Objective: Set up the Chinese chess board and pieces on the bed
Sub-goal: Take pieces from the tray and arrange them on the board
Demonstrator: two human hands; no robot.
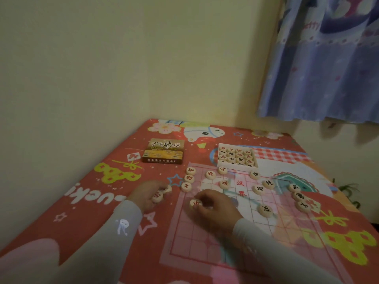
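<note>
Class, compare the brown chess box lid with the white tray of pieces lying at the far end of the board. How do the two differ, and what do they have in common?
The box lid is brown with printed lettering; the tray is plain white. The box lid shows a closed top, while the tray lies open with round pieces in rows inside. The box lid lies clear of the board, to its far left; the tray lies at the board's far edge. Both are rectangular, similar in size, and rest flat on the red bed cover.

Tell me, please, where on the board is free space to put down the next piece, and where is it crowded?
The near half of the board, between the right hand and the near edge, shows bare grid. The far half is crowded: red pieces at left, black pieces at right, the tray at its far edge. The left hand holds pieces just off the left edge.
</note>
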